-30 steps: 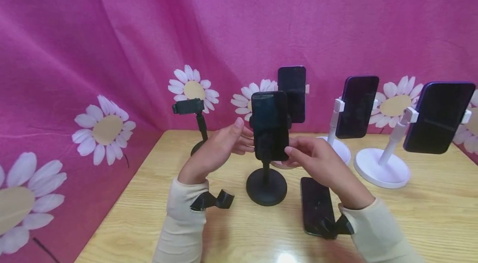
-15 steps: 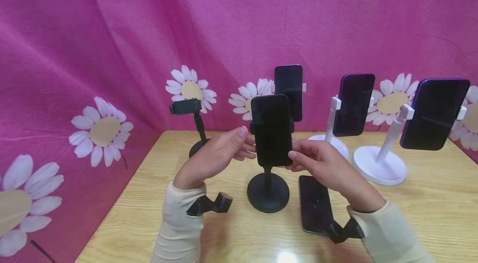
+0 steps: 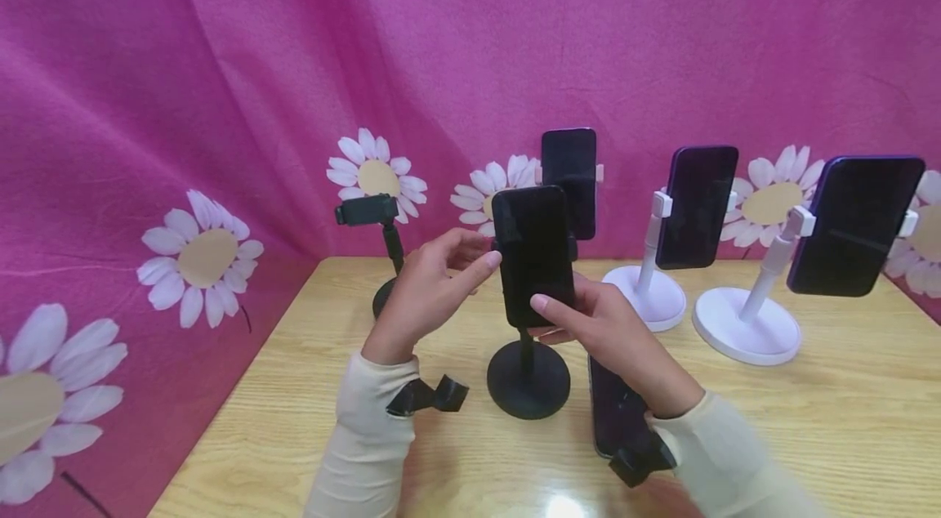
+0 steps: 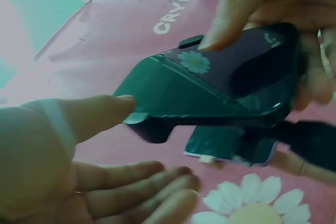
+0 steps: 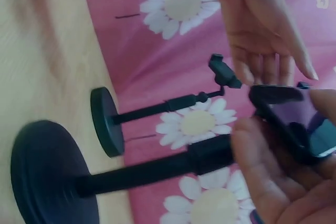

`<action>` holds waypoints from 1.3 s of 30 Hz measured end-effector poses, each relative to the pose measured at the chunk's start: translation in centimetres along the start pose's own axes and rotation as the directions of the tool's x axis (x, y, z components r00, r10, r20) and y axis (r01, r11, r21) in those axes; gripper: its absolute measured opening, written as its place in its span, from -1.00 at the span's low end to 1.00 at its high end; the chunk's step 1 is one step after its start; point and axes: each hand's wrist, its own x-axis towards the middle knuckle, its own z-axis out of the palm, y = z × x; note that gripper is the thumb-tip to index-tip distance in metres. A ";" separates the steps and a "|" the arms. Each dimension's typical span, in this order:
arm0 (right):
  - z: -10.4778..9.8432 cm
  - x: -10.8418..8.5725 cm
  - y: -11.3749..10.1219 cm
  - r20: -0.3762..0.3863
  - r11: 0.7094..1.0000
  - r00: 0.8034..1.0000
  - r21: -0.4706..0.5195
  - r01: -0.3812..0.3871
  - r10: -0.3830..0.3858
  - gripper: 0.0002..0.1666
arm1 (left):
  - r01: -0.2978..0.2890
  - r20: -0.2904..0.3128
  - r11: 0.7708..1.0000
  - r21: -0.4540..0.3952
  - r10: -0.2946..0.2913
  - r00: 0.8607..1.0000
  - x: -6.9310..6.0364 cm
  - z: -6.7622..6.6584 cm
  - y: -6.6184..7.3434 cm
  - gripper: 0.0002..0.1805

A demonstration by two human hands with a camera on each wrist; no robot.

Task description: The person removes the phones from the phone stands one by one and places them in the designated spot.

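Observation:
A black smartphone (image 3: 531, 248) stands upright in the clamp of a black phone stand (image 3: 528, 381) near the middle of the table. My right hand (image 3: 610, 334) grips the phone's lower right part, thumb on the screen and fingers behind. At its left edge my left hand (image 3: 430, 281) touches the phone with the thumb tip. The other left fingers stay loosely extended and apart from it, as the left wrist view shows with the phone (image 4: 173, 87) tilted there. Beneath my right wrist, another phone (image 3: 613, 408) lies flat on the table, partly hidden.
Behind my left hand stands a second black stand (image 3: 393, 244) with no phone in its clamp. At the back and right, phones (image 3: 573, 175) sit in light-coloured stands, two with white bases (image 3: 746, 330). A pink daisy-print cloth (image 3: 470, 52) hangs behind the wooden table (image 3: 279, 412).
My right hand has shifted left, its thumb going from the phone's edge onto the screen. My left hand has turned, bringing its thumb to the left edge. The phone sits slightly lower than a second ago.

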 end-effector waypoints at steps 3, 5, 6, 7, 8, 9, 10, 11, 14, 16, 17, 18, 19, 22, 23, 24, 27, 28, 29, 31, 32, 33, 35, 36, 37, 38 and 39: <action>0.6 0.4 0.4 -0.048 0.998 0.999 0.063 0.002 0.001 -0.52 | -0.054 -0.043 0.996 -0.066 0.051 0.998 0.4 0.6 -0.3 -0.58; 0.8 0.6 0.5 -0.081 0.997 0.997 0.077 -0.005 0.011 -0.51 | -0.069 -0.059 0.991 -0.114 0.063 0.996 0.6 0.9 -0.4 -0.59; 0.9 0.7 0.5 -0.097 0.997 0.995 0.080 -0.008 0.015 -0.51 | -0.071 -0.064 0.988 -0.138 0.062 0.996 0.7 1.0 -0.5 -0.60; 1.0 0.9 0.5 -0.110 0.996 0.994 0.084 -0.011 0.020 -0.51 | -0.072 -0.068 0.985 -0.156 0.062 0.996 0.8 1.1 -0.5 -0.61; 1.1 1.0 0.5 -0.126 0.996 0.992 0.085 -0.015 0.026 -0.51 | -0.071 -0.071 0.983 -0.172 0.059 0.996 0.8 1.2 -0.5 -0.62; 1.1 1.2 0.5 -0.142 0.996 0.989 0.083 -0.023 0.035 -0.51 | -0.070 -0.074 0.980 -0.186 0.057 0.996 0.8 1.2 -0.5 -0.63; 1.2 1.4 0.5 -0.159 0.997 0.986 0.076 -0.030 0.041 -0.50 | -0.069 -0.075 0.978 -0.194 0.055 0.996 0.9 1.2 -0.5 -0.64; 1.3 1.5 0.5 -0.177 0.997 0.983 0.070 -0.035 0.047 -0.49 | -0.068 -0.075 0.977 -0.201 0.054 0.996 0.9 1.3 -0.5 -0.65; 1.6 1.8 0.5 -0.230 0.998 0.971 0.037 -0.053 0.060 -0.46 | -0.072 -0.073 0.974 -0.214 0.058 0.996 0.9 1.3 -0.6 -0.67; 1.8 1.9 0.5 -0.256 0.999 0.966 0.004 -0.046 0.046 -0.46 | -0.076 -0.071 0.972 -0.221 0.061 0.996 0.9 1.2 -0.7 -0.69; 1.8 2.0 0.6 -0.263 0.999 0.964 -0.007 -0.036 0.032 -0.47 | -0.078 -0.072 0.971 -0.225 0.063 0.995 0.9 1.2 -0.8 -0.69; 1.9 2.0 0.6 -0.266 1.000 0.964 -0.019 -0.018 0.012 -0.48 | -0.080 -0.073 0.970 -0.228 0.065 0.995 0.9 1.2 -0.8 -0.69; 1.9 2.0 0.7 -0.268 1.000 0.963 -0.029 0.000 -0.008 -0.49 | -0.082 -0.075 0.970 -0.228 0.066 0.995 0.9 1.2 -0.8 -0.69; 1.7 2.1 1.2 -0.265 0.997 0.961 -0.046 0.063 -0.073 -0.54 | -0.093 -0.085 0.971 -0.219 0.076 0.993 0.9 1.4 -0.8 -0.70; 1.6 2.1 1.3 -0.263 0.996 0.960 -0.047 0.081 -0.091 -0.55 | -0.101 -0.090 0.972 -0.214 0.083 0.992 1.0 1.4 -0.8 -0.70; 1.6 2.2 1.4 -0.262 0.994 0.960 -0.047 0.095 -0.104 -0.56 | -0.110 -0.095 0.972 -0.208 0.092 0.991 1.0 1.5 -0.8 -0.71; 1.4 2.2 1.6 -0.256 0.992 0.958 -0.041 0.123 -0.130 -0.59 | -0.149 -0.112 0.972 -0.181 0.130 0.985 1.1 1.6 -0.9 -0.73; 1.4 2.2 1.7 -0.256 0.990 0.957 -0.041 0.132 -0.138 -0.59 | -0.163 -0.117 0.971 -0.173 0.144 0.983 1.1 1.6 -1.0 -0.73; 1.4 2.2 1.7 -0.256 0.989 0.955 -0.038 0.142 -0.147 -0.60 | -0.177 -0.122 0.971 -0.164 0.158 0.980 1.1 1.6 -1.0 -0.74; 1.4 2.2 1.8 -0.260 0.987 0.952 -0.033 0.159 -0.162 -0.62 | -0.203 -0.130 0.968 -0.149 0.184 0.974 1.2 1.7 -1.1 -0.75; 1.4 2.2 1.8 -0.263 0.986 0.950 -0.028 0.166 -0.168 -0.62 | -0.213 -0.133 0.966 -0.144 0.194 0.972 1.2 1.7 -1.2 -0.75; 1.5 2.2 1.8 -0.266 0.985 0.949 -0.022 0.173 -0.172 -0.63 | -0.221 -0.133 0.965 -0.142 0.203 0.970 1.2 1.7 -1.2 -0.75; 1.6 2.1 1.8 -0.270 0.984 0.948 0.000 0.178 -0.172 -0.63 | -0.231 -0.130 0.963 -0.140 0.213 0.968 1.2 1.6 -1.3 -0.74; 1.6 2.0 1.8 -0.273 0.984 0.947 0.009 0.177 -0.168 -0.63 | -0.232 -0.126 0.962 -0.141 0.215 0.968 1.2 1.6 -1.3 -0.73; 1.7 2.0 1.8 -0.278 0.984 0.946 0.017 0.175 -0.164 -0.63 | -0.233 -0.122 0.962 -0.140 0.216 0.969 1.2 1.5 -1.4 -0.72; 1.7 1.9 1.8 -0.281 0.985 0.946 0.026 0.172 -0.158 -0.63 | -0.234 -0.119 0.962 -0.138 0.218 0.969 1.2 1.4 -1.4 -0.72; 1.7 1.9 1.8 -0.284 0.986 0.947 0.032 0.166 -0.151 -0.62 | -0.233 -0.118 0.963 -0.136 0.218 0.969 1.1 1.3 -1.5 -0.71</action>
